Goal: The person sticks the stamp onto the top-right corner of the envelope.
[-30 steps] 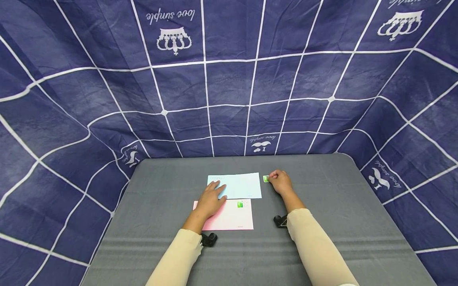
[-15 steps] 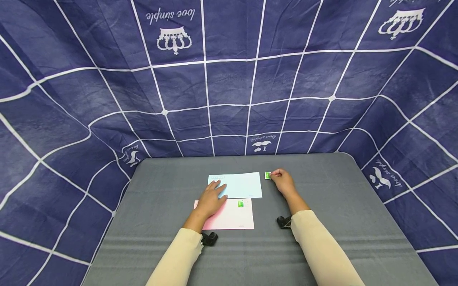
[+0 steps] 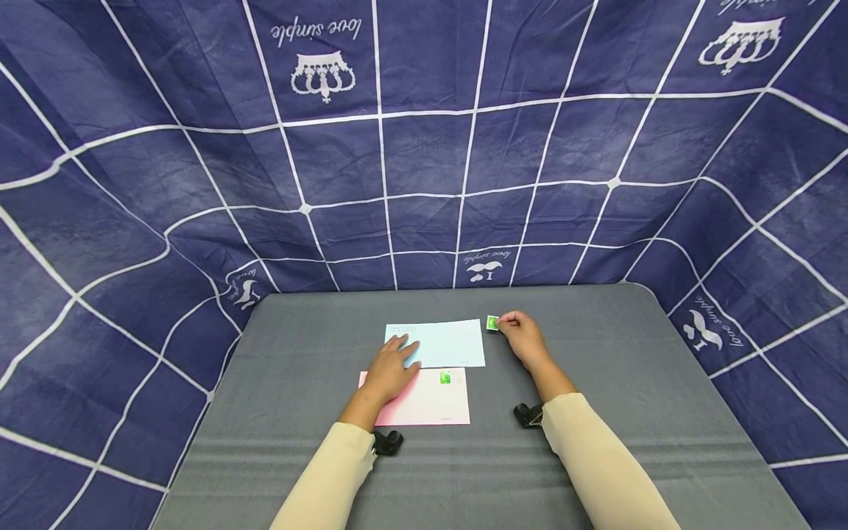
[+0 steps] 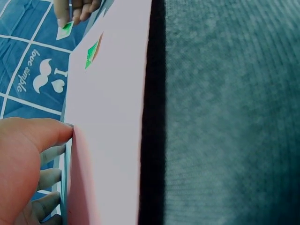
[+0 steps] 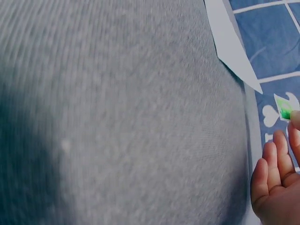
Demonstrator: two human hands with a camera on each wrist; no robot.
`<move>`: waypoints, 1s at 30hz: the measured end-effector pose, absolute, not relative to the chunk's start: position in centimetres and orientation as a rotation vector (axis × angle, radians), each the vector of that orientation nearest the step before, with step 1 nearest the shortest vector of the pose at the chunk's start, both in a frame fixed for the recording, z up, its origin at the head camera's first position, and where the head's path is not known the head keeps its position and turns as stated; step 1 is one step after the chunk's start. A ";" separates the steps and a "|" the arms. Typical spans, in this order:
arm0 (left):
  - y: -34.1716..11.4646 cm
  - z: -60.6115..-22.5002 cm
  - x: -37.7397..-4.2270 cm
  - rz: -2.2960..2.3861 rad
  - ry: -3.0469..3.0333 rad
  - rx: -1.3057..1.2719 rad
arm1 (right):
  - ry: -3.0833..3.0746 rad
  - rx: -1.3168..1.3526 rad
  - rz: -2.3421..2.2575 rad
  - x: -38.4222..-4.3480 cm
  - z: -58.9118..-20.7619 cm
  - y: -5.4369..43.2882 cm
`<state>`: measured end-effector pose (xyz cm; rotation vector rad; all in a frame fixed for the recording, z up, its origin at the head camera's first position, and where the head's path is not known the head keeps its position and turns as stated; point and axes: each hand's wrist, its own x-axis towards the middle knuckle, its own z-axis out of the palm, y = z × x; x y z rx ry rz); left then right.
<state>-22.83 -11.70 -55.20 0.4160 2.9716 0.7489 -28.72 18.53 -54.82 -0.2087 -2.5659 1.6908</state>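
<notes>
"Pinching what with the right hand [image 3: 523, 338]?"
"A green stamp [image 3: 492, 323], by its edge, just to the right of the blue envelope [image 3: 449, 344]."
"And with the left hand [image 3: 389, 372]?"
"Resting on the blue envelope with spread fingers, also across part of the pink envelope [image 3: 433, 403]."
"Farther out?"
"Grey tabletop [image 3: 265, 368], then blue cloth [image 3: 427, 151] with white lines."
</notes>
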 end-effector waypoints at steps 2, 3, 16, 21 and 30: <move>-11.7 -55.2 -22.8 0.751 2.972 0.419 | -2.549 -0.195 1.716 -28.7 -54.7 18.3; -11.7 -55.2 -22.8 0.752 2.972 0.420 | -2.542 -0.191 1.730 -28.7 -54.7 18.1; -11.7 -55.2 -22.6 0.758 2.972 0.388 | -2.483 -0.098 1.911 -28.9 -54.6 16.5; -11.7 -55.3 -22.7 0.753 2.974 0.397 | -2.501 -0.081 1.909 -29.1 -54.7 15.9; -11.8 -55.2 -22.7 0.751 2.960 0.398 | -2.563 -0.035 1.856 -29.3 -55.1 15.0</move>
